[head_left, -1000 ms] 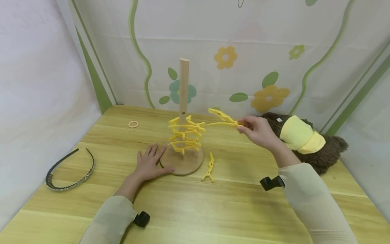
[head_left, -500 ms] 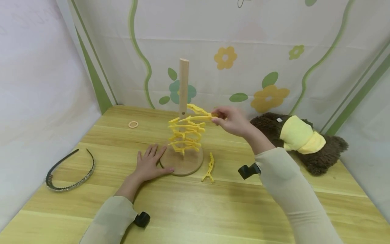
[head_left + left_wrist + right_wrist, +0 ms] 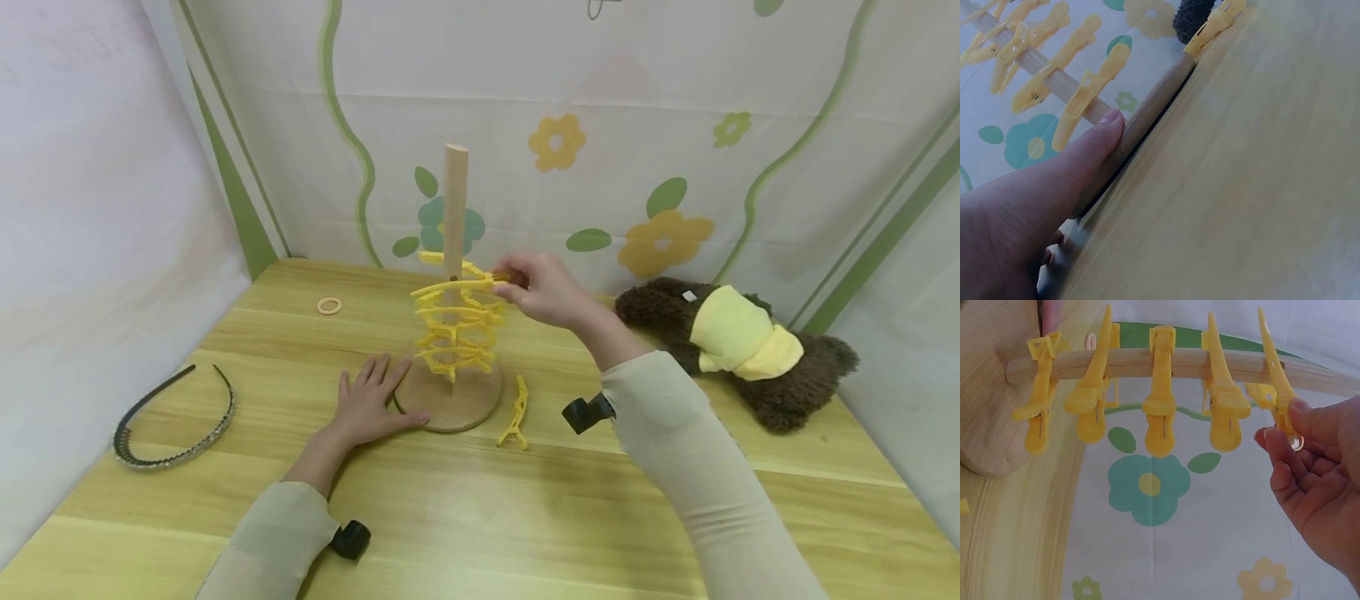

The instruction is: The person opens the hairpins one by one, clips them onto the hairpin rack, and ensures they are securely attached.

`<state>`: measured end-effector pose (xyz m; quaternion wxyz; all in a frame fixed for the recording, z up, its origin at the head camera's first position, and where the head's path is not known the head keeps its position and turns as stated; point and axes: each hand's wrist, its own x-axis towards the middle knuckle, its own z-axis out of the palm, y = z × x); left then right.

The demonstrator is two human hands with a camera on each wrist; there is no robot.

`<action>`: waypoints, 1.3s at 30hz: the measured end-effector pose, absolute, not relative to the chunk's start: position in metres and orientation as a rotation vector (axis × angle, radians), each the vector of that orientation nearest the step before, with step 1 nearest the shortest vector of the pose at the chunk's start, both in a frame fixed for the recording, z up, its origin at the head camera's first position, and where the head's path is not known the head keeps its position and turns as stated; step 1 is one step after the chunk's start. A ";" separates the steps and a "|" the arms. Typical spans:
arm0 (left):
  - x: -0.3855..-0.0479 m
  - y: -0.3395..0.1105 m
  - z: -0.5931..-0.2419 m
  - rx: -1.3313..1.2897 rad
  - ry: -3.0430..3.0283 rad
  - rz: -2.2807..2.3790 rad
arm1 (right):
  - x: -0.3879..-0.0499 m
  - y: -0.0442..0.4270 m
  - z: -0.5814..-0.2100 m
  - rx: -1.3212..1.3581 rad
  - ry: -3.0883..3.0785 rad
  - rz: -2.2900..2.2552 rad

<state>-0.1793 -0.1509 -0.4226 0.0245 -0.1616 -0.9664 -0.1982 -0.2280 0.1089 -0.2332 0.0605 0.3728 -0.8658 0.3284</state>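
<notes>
A wooden post (image 3: 455, 200) stands upright on a round wooden base (image 3: 450, 408). Several yellow hair clips (image 3: 459, 337) are clamped along its lower part, one above another. My right hand (image 3: 546, 287) pinches the tail of another yellow hair clip (image 3: 1280, 384) between thumb and fingers. Its two prongs straddle the post, spread apart, above the other clips. My left hand (image 3: 369, 408) lies with fingers spread at the base's left side; in the left wrist view its thumb (image 3: 1107, 131) rests on the base's top. One loose yellow clip (image 3: 516, 417) lies right of the base.
A dark headband (image 3: 172, 458) with a glittery edge lies at the left. Behind it is a small pale ring (image 3: 329, 306). A brown plush toy (image 3: 806, 379) in yellow clothing lies at the right. A floral cloth (image 3: 555, 67) hangs behind the table.
My right hand has carried the hair clip leftward to the post, and its prongs now lie on either side of the post. The left hand has stayed on the base.
</notes>
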 end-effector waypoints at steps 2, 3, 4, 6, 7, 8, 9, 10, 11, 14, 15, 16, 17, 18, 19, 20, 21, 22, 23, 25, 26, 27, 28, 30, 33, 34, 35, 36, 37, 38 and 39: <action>-0.180 -0.151 -0.422 -0.501 -2.988 -0.613 | -0.228 0.109 -0.233 1.129 -2.626 1.000; -0.180 -0.151 -0.422 -0.501 -2.986 -0.611 | -0.227 0.108 -0.232 1.130 -2.628 0.996; -0.180 -0.151 -0.422 -0.502 -2.984 -0.611 | -0.227 0.108 -0.232 1.134 -2.630 0.994; -0.180 -0.152 -0.422 -0.501 -2.978 -0.614 | -0.226 0.108 -0.231 1.142 -2.638 0.987; -0.180 -0.152 -0.421 -0.501 -2.978 -0.613 | -0.226 0.107 -0.231 1.146 -2.642 0.986; -0.180 -0.152 -0.421 -0.499 -2.979 -0.611 | -0.225 0.107 -0.230 1.149 -2.648 0.984; -0.180 -0.152 -0.421 -0.498 -2.982 -0.609 | -0.225 0.107 -0.230 1.151 -2.652 0.985; -0.179 -0.152 -0.422 -0.497 -2.984 -0.609 | -0.224 0.107 -0.230 1.151 -2.657 0.986; -0.179 -0.152 -0.421 -0.499 -2.983 -0.613 | -0.224 0.107 -0.230 1.151 -2.661 0.989; -0.179 -0.151 -0.421 -0.497 -2.983 -0.615 | -0.224 0.107 -0.231 1.151 -2.668 1.006; -0.179 -0.151 -0.421 -0.499 -2.981 -0.617 | -0.224 0.107 -0.231 1.153 -2.667 1.007; -0.179 -0.151 -0.421 -0.502 -2.978 -0.623 | -0.224 0.107 -0.231 1.155 -2.664 1.009; -0.179 -0.151 -0.421 -0.504 -2.975 -0.626 | -0.225 0.107 -0.232 1.158 -2.660 1.013; -0.179 -0.152 -0.421 -0.504 -2.974 -0.624 | -0.225 0.107 -0.232 1.160 -2.655 1.013; -0.179 -0.152 -0.421 -0.506 -2.973 -0.622 | -0.226 0.108 -0.233 1.165 -2.648 1.013; -0.179 -0.152 -0.421 -0.506 -2.971 -0.623 | -0.226 0.108 -0.233 1.170 -2.641 1.012; -0.179 -0.151 -0.421 -0.508 -2.971 -0.622 | -0.226 0.108 -0.233 1.174 -2.634 1.008; -0.179 -0.151 -0.421 -0.507 -2.970 -0.622 | -0.227 0.108 -0.234 1.177 -2.628 1.006; -0.180 -0.152 -0.421 -0.504 -2.973 -0.617 | -0.227 0.108 -0.234 1.181 -2.620 1.004; -0.179 -0.152 -0.421 -0.498 -2.981 -0.612 | -0.227 0.109 -0.235 1.186 -2.608 1.003; -0.179 -0.152 -0.421 -0.497 -2.984 -0.613 | -0.228 0.109 -0.235 1.186 -2.605 1.007; -0.179 -0.152 -0.421 -0.496 -2.988 -0.613 | -0.227 0.109 -0.235 1.183 -2.604 1.009; -0.179 -0.152 -0.421 -0.494 -2.991 -0.613 | -0.227 0.109 -0.235 1.177 -2.607 1.017; -0.179 -0.153 -0.421 -0.493 -2.994 -0.615 | -0.226 0.110 -0.234 1.154 -2.626 1.050; -0.179 -0.153 -0.421 -0.491 -2.994 -0.619 | -0.224 0.116 -0.231 1.100 -2.654 1.115; -0.179 -0.153 -0.421 -0.490 -2.994 -0.620 | -0.222 0.118 -0.230 1.078 -2.664 1.136; -0.179 -0.153 -0.421 -0.490 -2.994 -0.619 | -0.221 0.121 -0.230 1.062 -2.669 1.155; -0.179 -0.153 -0.421 -0.490 -2.994 -0.622 | -0.219 0.124 -0.230 1.047 -2.671 1.159; -0.179 -0.153 -0.421 -0.491 -2.992 -0.622 | -0.216 0.128 -0.230 1.036 -2.668 1.171; -0.179 -0.153 -0.421 -0.492 -2.992 -0.620 | -0.214 0.131 -0.231 1.025 -2.666 1.170; -0.178 -0.153 -0.421 -0.492 -2.990 -0.622 | -0.211 0.134 -0.233 1.012 -2.660 1.171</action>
